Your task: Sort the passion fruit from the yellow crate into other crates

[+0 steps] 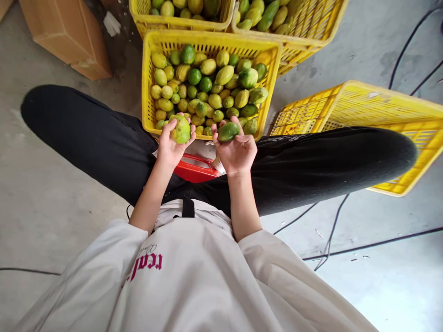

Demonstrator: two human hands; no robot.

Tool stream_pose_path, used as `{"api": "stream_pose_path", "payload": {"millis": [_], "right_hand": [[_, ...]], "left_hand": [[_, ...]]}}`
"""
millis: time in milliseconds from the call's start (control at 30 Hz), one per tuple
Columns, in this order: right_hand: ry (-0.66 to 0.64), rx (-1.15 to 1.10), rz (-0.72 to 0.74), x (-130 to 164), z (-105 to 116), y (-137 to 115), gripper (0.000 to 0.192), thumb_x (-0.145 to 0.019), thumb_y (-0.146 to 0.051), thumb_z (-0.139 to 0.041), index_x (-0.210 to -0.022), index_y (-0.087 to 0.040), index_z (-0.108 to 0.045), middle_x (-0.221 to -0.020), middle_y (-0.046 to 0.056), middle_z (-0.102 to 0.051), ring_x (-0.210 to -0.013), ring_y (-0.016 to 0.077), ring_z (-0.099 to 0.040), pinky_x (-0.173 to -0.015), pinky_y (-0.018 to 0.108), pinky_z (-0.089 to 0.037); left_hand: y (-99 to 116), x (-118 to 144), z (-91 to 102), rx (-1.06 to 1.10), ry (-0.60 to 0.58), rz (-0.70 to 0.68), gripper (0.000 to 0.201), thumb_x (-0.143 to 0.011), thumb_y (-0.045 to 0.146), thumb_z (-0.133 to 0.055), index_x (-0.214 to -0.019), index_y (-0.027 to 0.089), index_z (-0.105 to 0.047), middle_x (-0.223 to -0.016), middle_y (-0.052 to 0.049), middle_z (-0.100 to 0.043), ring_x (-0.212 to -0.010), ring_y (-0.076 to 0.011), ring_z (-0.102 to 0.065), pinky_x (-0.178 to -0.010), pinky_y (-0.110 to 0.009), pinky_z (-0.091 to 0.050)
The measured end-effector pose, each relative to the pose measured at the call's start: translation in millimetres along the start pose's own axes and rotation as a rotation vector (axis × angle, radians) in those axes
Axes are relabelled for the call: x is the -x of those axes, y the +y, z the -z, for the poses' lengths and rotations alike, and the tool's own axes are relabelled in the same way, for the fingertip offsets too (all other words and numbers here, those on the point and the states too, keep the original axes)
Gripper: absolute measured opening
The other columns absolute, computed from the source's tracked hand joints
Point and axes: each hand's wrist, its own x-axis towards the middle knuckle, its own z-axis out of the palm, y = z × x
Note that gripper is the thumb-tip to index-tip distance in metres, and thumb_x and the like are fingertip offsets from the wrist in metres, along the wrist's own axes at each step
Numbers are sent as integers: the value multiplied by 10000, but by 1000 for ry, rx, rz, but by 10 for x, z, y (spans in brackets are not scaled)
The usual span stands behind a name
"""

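My left hand has its fingers curled around a round, blotchy yellow-green fruit, lemon-like in colour. Palm up, my right hand holds an oval, dark green fruit on its bent fingers. Both hands are side by side above the near rim of a yellow plastic crate. Inside that crate lie many loose fruits, yellow to dark green, some round and some oblong; a pale yellow oblong fruit is among them. The exact kind of fruit cannot be made out.
Two more yellow crates, the left one and the right one, hold similar fruit behind. Another yellow crate lies tilted at right, beyond my leg. A red plastic object sits between my legs. A cardboard box and black cables are on the floor.
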Motion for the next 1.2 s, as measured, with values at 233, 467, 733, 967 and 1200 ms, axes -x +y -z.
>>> {"api": "stream_pose_path", "payload": {"millis": [233, 467, 733, 967, 1200], "right_hand": [[12, 32, -33, 40, -82, 2, 378, -781, -467, -873, -1080, -365, -665, -1146, -24, -760, -1213, 242, -751, -930, 402, -687], [-59, 91, -69, 42, -32, 38, 475, -616, -316, -943, -947, -331, -603, -914, -60, -682, -606, 121, -566, -440, 215, -490], [-25, 113, -47, 64, -105, -2, 410, -782, -555, -836, -1095, -362, -656, -1205, 3, -739, -1231, 288, -717, -835, 417, -679], [-95, 84, -11, 14, -53, -22, 431, -760, -567, -853, -1106, -360, -702, -1240, 7, -758, -1243, 299, -721, -855, 424, -700], [-78, 190, -56, -31, 99, 40, 437, -783, -652, -851, -1029, -315, -722, -1002, 17, -706, -792, 188, -689, -402, 209, -469]], "left_hand": [[22, 43, -29, 14, -40, 64, 391, -1061, 489, -462, -1218, 231, -710, -1232, -97, -791, -1312, -301, -734, -1004, -422, -660], [17, 33, -45, -10, -83, 54, 315, -1075, 486, -502, -1055, 256, -715, -1076, -74, -776, -914, -180, -774, -594, -198, -588], [15, 27, -7, -31, -31, 65, 291, -1018, 502, -612, -1161, 274, -723, -1217, -73, -787, -1145, -243, -794, -841, -274, -674], [14, 7, -20, -30, -62, 71, 382, -1079, 438, -470, -1331, 260, -695, -1262, -86, -789, -1209, -268, -780, -842, -296, -673], [-82, -43, 32, -116, -90, 24, 307, -1004, 462, -696, -1275, 322, -732, -1165, -73, -801, -1111, -245, -804, -663, -203, -628]]}}
